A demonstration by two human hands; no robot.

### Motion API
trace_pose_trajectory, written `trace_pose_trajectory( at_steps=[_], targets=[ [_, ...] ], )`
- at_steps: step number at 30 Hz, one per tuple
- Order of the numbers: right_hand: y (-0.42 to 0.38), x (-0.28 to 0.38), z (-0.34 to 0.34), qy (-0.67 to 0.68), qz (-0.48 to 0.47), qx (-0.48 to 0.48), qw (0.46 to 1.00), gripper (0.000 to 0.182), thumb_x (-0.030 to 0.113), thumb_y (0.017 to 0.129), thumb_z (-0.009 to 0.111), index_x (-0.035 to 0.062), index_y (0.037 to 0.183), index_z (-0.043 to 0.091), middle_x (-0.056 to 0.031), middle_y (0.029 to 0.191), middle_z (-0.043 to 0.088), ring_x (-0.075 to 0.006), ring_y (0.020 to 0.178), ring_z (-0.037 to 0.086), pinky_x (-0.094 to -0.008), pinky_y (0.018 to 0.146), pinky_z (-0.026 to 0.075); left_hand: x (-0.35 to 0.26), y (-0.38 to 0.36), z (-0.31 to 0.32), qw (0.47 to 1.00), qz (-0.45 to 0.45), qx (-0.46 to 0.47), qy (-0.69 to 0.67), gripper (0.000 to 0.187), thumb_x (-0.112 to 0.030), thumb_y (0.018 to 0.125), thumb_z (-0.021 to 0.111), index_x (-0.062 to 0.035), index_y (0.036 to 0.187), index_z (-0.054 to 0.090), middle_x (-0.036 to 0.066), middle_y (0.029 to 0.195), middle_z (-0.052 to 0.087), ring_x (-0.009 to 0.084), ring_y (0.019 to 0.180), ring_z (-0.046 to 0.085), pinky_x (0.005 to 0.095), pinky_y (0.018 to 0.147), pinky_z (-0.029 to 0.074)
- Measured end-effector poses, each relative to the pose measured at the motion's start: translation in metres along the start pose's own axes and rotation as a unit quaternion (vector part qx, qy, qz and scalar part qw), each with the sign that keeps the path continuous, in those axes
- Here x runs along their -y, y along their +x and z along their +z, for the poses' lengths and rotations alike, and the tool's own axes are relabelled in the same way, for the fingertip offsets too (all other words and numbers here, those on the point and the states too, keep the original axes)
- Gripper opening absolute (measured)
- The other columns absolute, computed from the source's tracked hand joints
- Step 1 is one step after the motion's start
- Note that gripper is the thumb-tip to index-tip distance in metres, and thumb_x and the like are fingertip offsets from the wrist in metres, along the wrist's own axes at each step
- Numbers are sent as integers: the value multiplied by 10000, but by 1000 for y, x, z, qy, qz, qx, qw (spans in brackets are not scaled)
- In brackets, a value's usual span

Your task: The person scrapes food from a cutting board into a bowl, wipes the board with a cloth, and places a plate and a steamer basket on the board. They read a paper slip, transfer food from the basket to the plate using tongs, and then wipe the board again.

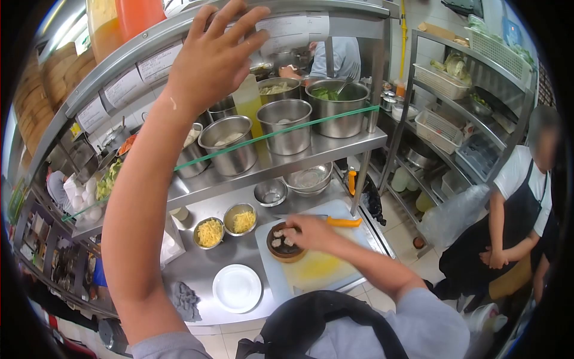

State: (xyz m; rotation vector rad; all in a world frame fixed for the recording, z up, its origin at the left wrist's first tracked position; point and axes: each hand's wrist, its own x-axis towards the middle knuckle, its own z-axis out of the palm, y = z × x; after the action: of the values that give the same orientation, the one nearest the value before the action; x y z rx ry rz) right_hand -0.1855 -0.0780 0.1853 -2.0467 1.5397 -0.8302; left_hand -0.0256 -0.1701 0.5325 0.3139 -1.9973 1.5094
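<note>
My left hand (210, 57) is raised high with fingers spread, touching the edge of the top steel shelf (335, 6) by a paper ticket (293, 30). It holds nothing. My right hand (312, 230) rests low over a small round bamboo steamer (284, 248) with pale dumplings in it. The steamer stands on a light cutting board (317, 266). The fingers touch the dumplings at the steamer's rim. Whether they grip one I cannot tell. An orange-handled knife (344, 222) lies just behind that hand.
Two small bowls of shredded yellow food (210, 232) and a white plate (237, 288) sit on the steel counter, with a grey rag (185, 301) at left. Steel pots (286, 124) fill the middle shelf. A person in a black apron (514, 221) stands at right by wire racks.
</note>
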Motion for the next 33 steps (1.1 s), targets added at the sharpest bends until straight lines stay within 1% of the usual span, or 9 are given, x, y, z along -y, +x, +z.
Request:
trace_pose_trajectory(
  at_steps=[1,8,10,17,19,21,26,28,33],
  targets=[
    [-16,-19,28,-28,-20,-26,999,293,300,898,648,94,1104,624,-182,959,668,-350,951,665,-449,851,524,-3,0,6,998,-15,-60,-28,411,-131,734,763,-147,1133,666,11,1414,526,275,1326,440,482,1105,349],
    [-61,-80,83,-146,-48,-44,987,408,245,843,664,58,1200,600,-180,1038,663,-366,955,657,-475,861,520,-7,11,22,993,-55,-104,-12,450,-262,739,812,-146,1130,623,14,1388,509,281,1296,445,489,1060,364],
    [-66,-87,89,-151,-57,-46,986,413,242,840,662,55,1203,599,-180,1035,663,-365,959,655,-475,868,516,-4,10,23,990,-64,-122,-19,280,-200,774,776,-131,1024,672,12,1262,580,263,1212,505,459,1002,399],
    [-62,-93,101,-165,-71,-24,983,414,239,873,623,42,1235,585,-178,1094,651,-352,1039,634,-471,940,486,2,12,17,996,-31,-73,38,223,-258,820,755,-123,976,669,0,1302,551,235,1235,480,466,1023,367],
    [-63,-94,104,-168,-91,-27,981,417,234,876,624,43,1244,578,-178,1093,649,-352,1036,632,-472,938,485,3,14,15,992,-47,-103,-56,174,-228,848,725,-114,971,680,4,1269,583,249,1211,510,467,1025,369],
    [-64,-94,109,-154,-105,-58,981,337,212,889,619,73,1188,552,-166,1033,654,-352,972,644,-474,891,490,3,16,16,989,-74,-104,-75,164,-228,862,709,-111,975,686,8,1250,599,256,1202,523,467,1022,370],
    [-62,-97,112,-149,-60,-23,987,343,230,881,638,69,1173,559,-184,1063,642,-360,1023,619,-477,926,477,6,20,15,984,-115,-91,-98,213,-237,850,685,-88,1002,691,55,1227,628,302,1192,546,492,1049,363],
    [-62,-95,110,-142,-65,-27,987,321,231,883,641,72,1150,557,-187,1054,642,-364,1020,617,-479,924,476,2,23,9,989,-109,-78,-67,255,-249,999,566,-40,1010,713,52,1278,627,298,1185,552,421,1020,384],
    [-65,-97,111,-122,-58,-28,990,282,213,890,627,70,1120,547,-190,1022,658,-380,996,629,-496,902,474,3,22,11,989,-110,-74,-67,267,-258,1005,555,-42,1016,712,48,1291,625,298,1196,544,423,1022,382]
  ],
)
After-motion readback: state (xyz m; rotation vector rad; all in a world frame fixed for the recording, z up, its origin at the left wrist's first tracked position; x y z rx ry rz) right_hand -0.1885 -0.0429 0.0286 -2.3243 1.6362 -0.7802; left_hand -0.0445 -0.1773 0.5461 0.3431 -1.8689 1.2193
